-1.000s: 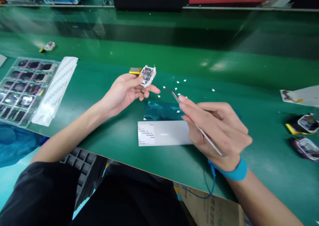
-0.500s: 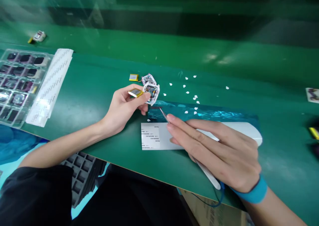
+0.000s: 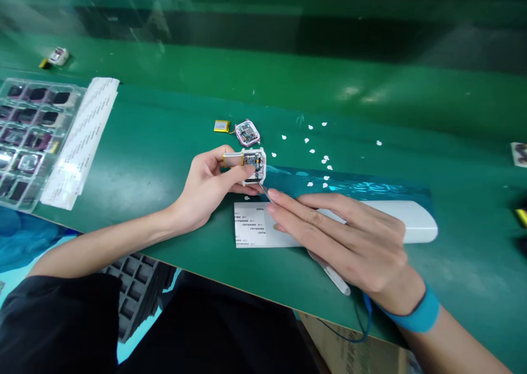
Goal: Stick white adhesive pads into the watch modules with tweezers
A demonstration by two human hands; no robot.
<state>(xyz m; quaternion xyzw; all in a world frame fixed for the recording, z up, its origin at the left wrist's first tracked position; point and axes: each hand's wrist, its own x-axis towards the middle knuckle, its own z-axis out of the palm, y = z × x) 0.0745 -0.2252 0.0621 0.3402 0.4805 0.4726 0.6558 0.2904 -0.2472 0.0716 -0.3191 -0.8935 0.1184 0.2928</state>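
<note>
Head view: the right hand grips tweezers, tip at the near edge of the white case pinched in the left hand. A steady tip and light pinch should spare the board; close beyond on the worktop, a second case could get bumped, white dots beside it.

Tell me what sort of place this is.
Likely an electronics assembly workshop: a device with its circuit board bare in the left hand, a tray of small units, and a thin tool in the right hand.
</note>
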